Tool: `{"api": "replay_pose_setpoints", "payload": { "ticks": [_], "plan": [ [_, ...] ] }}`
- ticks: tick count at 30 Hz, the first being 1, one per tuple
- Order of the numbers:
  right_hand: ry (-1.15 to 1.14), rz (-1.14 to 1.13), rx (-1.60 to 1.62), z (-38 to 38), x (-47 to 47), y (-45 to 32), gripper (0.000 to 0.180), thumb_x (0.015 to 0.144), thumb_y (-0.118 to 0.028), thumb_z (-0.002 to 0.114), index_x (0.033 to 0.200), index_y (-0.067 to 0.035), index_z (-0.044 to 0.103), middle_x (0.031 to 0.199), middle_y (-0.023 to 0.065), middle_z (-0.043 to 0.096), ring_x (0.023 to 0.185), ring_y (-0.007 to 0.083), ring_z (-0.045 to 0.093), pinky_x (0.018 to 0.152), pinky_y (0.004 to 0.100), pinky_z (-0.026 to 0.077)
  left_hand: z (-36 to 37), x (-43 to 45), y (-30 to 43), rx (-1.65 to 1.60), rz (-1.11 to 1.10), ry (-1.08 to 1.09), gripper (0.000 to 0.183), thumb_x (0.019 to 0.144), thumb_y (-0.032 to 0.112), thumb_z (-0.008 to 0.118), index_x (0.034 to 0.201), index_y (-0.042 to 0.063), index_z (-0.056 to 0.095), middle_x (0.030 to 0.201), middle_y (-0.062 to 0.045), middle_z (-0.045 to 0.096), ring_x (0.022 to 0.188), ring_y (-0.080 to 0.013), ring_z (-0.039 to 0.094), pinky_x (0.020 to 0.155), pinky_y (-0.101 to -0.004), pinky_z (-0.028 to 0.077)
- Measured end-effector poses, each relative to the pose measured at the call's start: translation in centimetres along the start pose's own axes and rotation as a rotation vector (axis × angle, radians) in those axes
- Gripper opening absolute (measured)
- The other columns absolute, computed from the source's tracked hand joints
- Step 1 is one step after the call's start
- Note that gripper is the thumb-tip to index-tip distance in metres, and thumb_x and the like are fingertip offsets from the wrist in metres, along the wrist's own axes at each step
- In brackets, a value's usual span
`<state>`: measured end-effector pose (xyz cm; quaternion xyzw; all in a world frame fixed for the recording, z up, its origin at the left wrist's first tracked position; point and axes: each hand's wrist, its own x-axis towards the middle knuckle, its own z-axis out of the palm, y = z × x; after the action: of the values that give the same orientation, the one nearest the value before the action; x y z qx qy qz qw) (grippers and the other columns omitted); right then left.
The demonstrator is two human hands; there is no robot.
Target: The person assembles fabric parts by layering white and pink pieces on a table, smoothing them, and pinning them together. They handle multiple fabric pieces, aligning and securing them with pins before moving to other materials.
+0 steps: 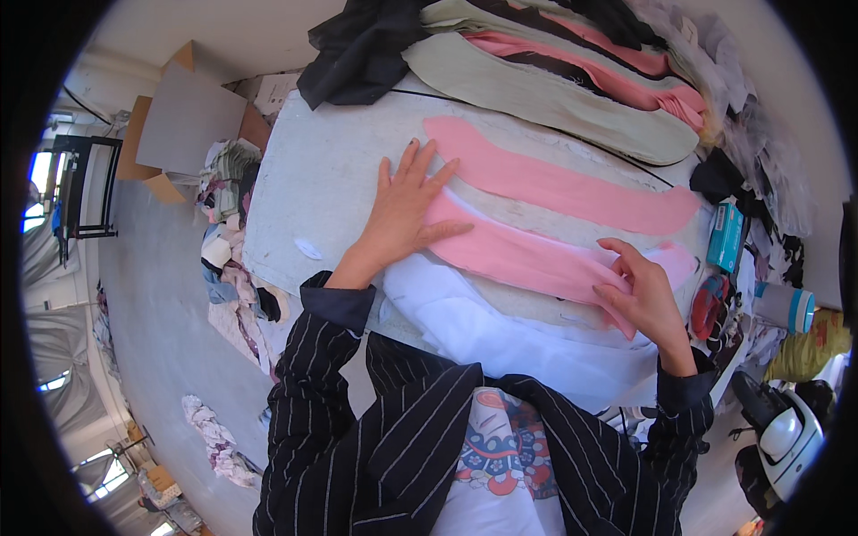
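A pink cut fabric strip [523, 262] with a white edge showing along its top lies across the table before me. My left hand [410, 204] rests flat with spread fingers on its left end. At the right part of the strip is my right hand [637, 288], its thumb and fingers bent close to the cloth; whether they pinch it I cannot tell. Just beyond lies a second pink strip [570, 191], curved at both ends, near my left fingertips. White sheer fabric [496, 335] is bunched along the table's near edge, below the pink strip.
Stacked green, pink and black pieces [543, 94] lie at the back, beside black cloth [355, 53]. On the right are a teal box [725, 236], a grey cup [781, 307] and clear plastic [771, 167]. An open cardboard box [191, 120] and fabric scraps [231, 181] stand left of the table [315, 181].
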<state>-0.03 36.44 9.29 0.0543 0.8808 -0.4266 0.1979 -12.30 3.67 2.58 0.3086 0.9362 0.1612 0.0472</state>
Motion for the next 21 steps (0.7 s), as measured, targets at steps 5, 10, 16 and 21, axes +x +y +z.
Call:
{"api": "replay_pose_setpoints", "payload": {
  "ticks": [5,10,16,21],
  "plan": [
    [0.067,-0.110,-0.164,0.8,0.7,1.7,0.058,0.074,-0.014,0.073,0.128,-0.005,0.054,0.085,0.0201,0.066,0.082,0.0377,0.066,0.074,0.0395,0.052,-1.4,0.5,1.8,0.097,-0.061,0.020,0.088,0.076,0.060,0.069,0.146,0.014,0.042,0.156,-0.020,0.025,0.145,-0.0412,0.018,0.113,-0.0637,0.012],
    [0.050,-0.132,-0.173,0.9,1.1,1.5,0.060,0.074,-0.016,0.074,0.130,-0.006,0.053,0.091,0.0221,0.068,0.084,0.0382,0.066,0.078,0.0407,0.052,0.8,1.8,5.5,0.054,0.262,0.052,0.075,0.083,0.052,0.066,0.145,0.016,0.043,0.157,-0.017,0.025,0.145,-0.0366,0.022,0.115,-0.0617,0.011],
    [0.107,-0.031,-0.105,-2.0,0.0,2.3,0.059,0.075,-0.015,0.074,0.129,-0.008,0.055,0.080,0.0146,0.066,0.075,0.0333,0.065,0.069,0.0381,0.051,1.4,1.9,6.2,0.040,0.318,-0.113,0.074,0.083,0.057,0.062,0.143,0.016,0.047,0.157,-0.015,0.025,0.146,-0.0335,0.022,0.116,-0.0599,0.009],
    [0.232,-0.061,-0.241,-1.4,0.2,4.5,0.059,0.074,-0.015,0.075,0.129,-0.008,0.055,0.080,0.0143,0.066,0.075,0.0327,0.066,0.067,0.0386,0.051,1.0,2.2,6.6,0.055,0.312,-0.154,0.085,0.076,0.062,0.065,0.144,0.016,0.045,0.158,-0.016,0.024,0.146,-0.0334,0.021,0.116,-0.0602,0.009]
  ]
}}
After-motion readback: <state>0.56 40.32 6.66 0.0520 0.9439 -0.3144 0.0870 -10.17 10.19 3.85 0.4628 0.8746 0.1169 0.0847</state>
